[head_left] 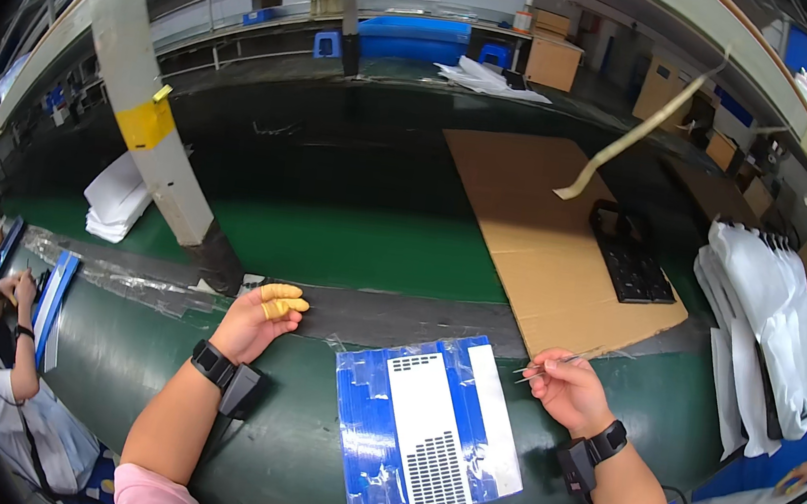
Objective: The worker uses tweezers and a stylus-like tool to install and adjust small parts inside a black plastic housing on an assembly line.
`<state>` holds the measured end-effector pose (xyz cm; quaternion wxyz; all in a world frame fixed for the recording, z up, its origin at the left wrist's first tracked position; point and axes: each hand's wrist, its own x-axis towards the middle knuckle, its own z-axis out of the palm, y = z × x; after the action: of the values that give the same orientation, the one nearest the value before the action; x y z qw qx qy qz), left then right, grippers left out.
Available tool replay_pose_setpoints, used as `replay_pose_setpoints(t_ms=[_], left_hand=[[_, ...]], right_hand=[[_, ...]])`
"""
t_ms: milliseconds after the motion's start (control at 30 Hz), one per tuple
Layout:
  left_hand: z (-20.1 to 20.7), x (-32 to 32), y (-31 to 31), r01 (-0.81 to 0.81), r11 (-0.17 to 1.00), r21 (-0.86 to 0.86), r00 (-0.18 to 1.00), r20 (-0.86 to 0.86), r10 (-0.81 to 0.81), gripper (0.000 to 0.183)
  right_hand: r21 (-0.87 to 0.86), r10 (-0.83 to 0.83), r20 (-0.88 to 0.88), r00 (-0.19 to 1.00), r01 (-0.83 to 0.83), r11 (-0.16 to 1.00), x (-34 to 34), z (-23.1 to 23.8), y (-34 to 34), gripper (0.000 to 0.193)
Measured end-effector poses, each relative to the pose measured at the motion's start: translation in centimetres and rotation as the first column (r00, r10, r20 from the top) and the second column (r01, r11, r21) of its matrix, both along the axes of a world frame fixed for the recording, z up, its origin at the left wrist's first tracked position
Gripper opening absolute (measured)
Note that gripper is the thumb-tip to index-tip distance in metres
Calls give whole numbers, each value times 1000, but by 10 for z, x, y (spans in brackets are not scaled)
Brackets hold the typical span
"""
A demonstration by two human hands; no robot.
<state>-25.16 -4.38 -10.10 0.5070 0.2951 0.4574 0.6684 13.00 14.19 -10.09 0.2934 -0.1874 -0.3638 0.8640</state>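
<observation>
On the green work surface before me lies a blue panel [363,398] with clear tape on it. A white strip [428,396] with rows of dark slots runs along it, and a plain white strip [495,409] lies at its right side. My right hand [569,393] pinches thin metal tweezers [535,371] just beyond the panel's right edge. My left hand [259,323] is raised left of the panel, its fingers curled together, some in yellow finger covers. Whether anything small sits between them is hidden.
A grey post [153,121] stands at the left. Brown cardboard [527,227] bears a black tray-like part [629,260]. White sheets [768,317] hang at the right; a white stack [118,197] lies left. People work at both sides. A yellowish strip [640,130] hangs overhead.
</observation>
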Motion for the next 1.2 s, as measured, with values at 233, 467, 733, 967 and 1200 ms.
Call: replay_pose_setpoints(t_ms=[233, 467, 733, 967, 1200], left_hand=[[-1, 4, 0, -50, 999, 3, 998, -26, 50, 24], [49, 36, 48, -140, 976, -169, 878, -476, 43, 19], [104, 204, 260, 223, 954, -202, -37, -979, -199, 21], [42, 300, 390, 0, 927, -375, 5, -927, -375, 28], [27, 285, 408, -81, 958, -276, 368, -901, -228, 30]], right_hand=[[-16, 33, 33, 999, -32, 999, 2, -1, 8, 15], [-32, 78, -55, 995, -80, 996, -1, -4, 12, 12], [-57, 153, -158, 975, -164, 985, 0, -10, 5, 10], [9, 313, -34, 949, -313, 950, -2, -11, 7, 11], [-53, 269, -38, 962, -271, 961, -1, -10, 9, 9]])
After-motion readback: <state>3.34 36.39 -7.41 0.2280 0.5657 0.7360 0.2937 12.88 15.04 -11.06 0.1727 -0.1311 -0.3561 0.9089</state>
